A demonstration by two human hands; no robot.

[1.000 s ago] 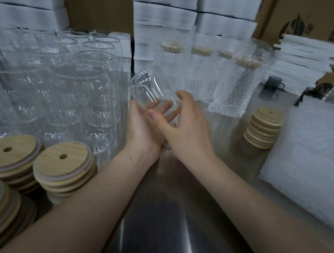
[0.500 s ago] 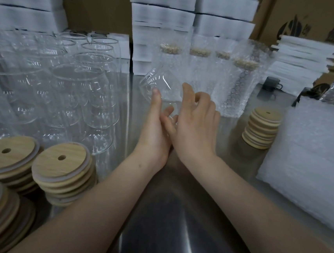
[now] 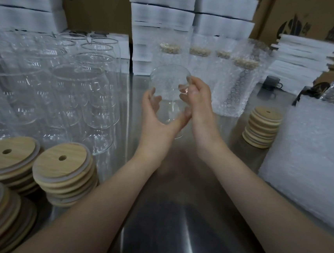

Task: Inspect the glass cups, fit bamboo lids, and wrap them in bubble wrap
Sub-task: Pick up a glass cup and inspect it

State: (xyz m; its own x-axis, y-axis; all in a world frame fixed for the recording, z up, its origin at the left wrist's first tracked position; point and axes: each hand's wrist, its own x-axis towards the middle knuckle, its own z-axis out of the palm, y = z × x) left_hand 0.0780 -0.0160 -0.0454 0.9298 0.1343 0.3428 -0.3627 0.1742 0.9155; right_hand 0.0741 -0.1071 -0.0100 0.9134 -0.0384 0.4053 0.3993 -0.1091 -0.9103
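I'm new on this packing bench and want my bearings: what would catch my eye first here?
The left hand and right hand hold one clear glass cup up at the centre. Rows of bare glass cups crowd the left, with stacks of bamboo lids in front of them. At the back stand bubble-wrapped cups.

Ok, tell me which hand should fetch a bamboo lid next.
Right, probably: the left hand cradles the glass cup underneath, while the right hand only pinches its rim, close to the right lid stack.
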